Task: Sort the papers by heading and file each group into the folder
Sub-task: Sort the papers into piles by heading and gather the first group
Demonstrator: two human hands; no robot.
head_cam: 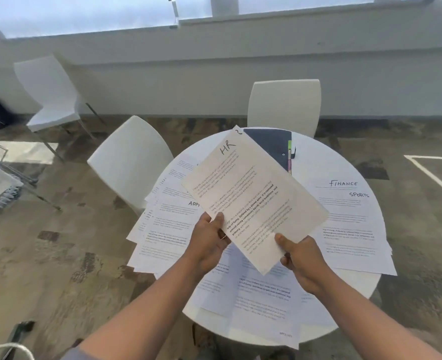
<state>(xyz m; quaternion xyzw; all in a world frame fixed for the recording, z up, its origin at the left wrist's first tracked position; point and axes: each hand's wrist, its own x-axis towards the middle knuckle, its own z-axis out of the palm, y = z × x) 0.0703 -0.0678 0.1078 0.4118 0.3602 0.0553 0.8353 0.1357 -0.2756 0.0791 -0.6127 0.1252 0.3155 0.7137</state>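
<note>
Both hands, left hand (206, 240) and right hand (303, 261), pinch "HR" sheet (253, 198); "FINANCE" paper (343, 183) lies beyond.

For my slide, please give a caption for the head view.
Both hands, left hand and right hand, hold the HR paper above a round table covered with papers.

The raised sheet (253, 198) is headed "HR". Right of it lie sheets headed "FINANCE" (343, 183) and "SPORTS" (359, 195); left, one (173, 219) reads "ADM", probably cut off.
</note>
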